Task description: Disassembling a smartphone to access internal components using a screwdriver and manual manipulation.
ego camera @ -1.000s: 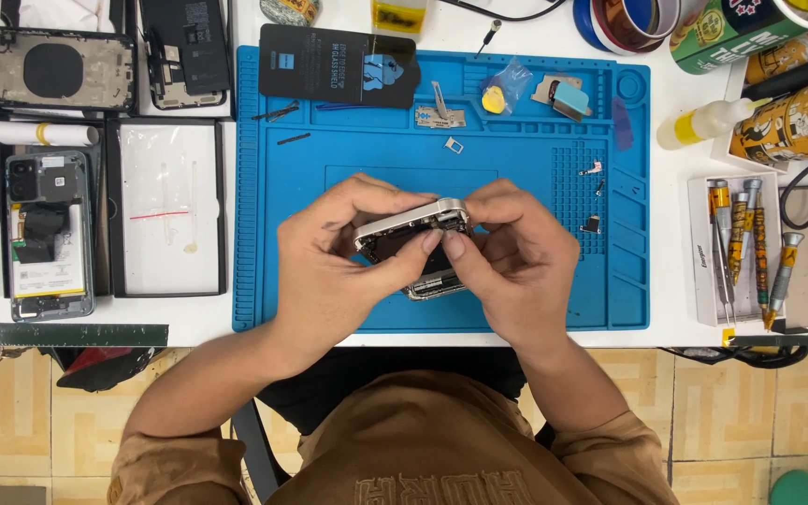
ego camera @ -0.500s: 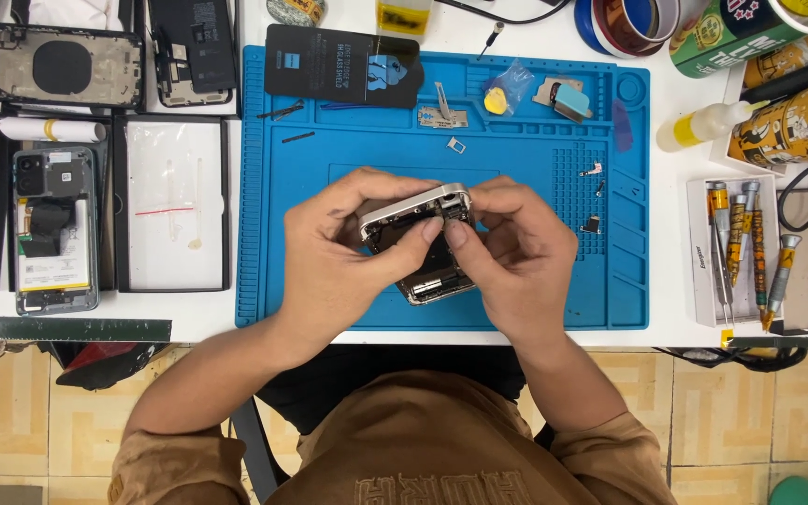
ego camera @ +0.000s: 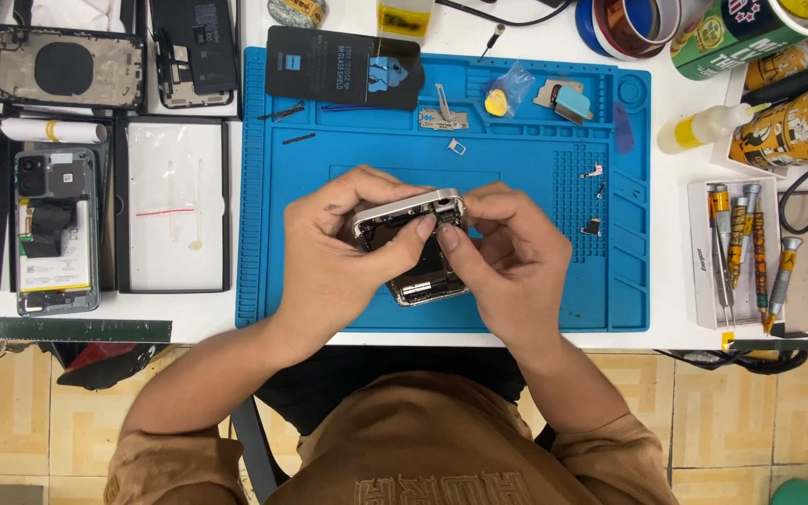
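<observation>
- The opened phone frame (ego camera: 413, 248) sits lifted above the blue work mat (ego camera: 329, 281), held between both hands near the mat's middle; I see its silver rim tilted up at the far end.
- Its long axis runs from the far left corner down toward my near right, roughly toward the body.
- My left hand (ego camera: 339, 252) is closed around the frame's left edge, thumb lying across the top, so it carries the weight.
- My right hand (ego camera: 507, 262) pinches at the upper right corner with fingertips together; I cannot tell what, if anything, sits between them.
- Both hands touch the frame; the right is nearer the working corner.
- Small loose parts (ego camera: 593, 198) lie on the mat, well apart to the right.
</observation>
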